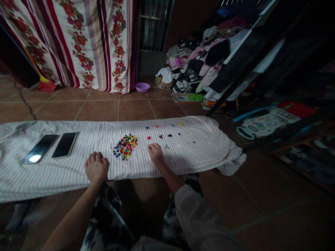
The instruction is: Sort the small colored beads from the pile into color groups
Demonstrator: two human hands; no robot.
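My right hand (156, 153) is over the cloth, just right of a heap of small coloured beads (127, 146). Its fingers are pinched, and a small dark bead (150, 149) shows at the fingertips. My left hand (96, 166) rests on the cloth left of the heap, fingers curled in, with nothing visible in it. Right of the heap lie small single-colour groups: red beads (149, 138), dark red beads (161, 136), black beads (170, 135), grey beads (166, 147) and white beads (179, 146). Farther back are green beads (147, 128), orange beads (157, 126) and yellow beads (181, 124).
A striped cloth (204, 157) covers the low table, with two phones (40, 149) at its left. Beyond stand a floral curtain (96, 45), a purple basin (142, 88) and a red broom (47, 84). Clothes (199, 59) are piled at the back right.
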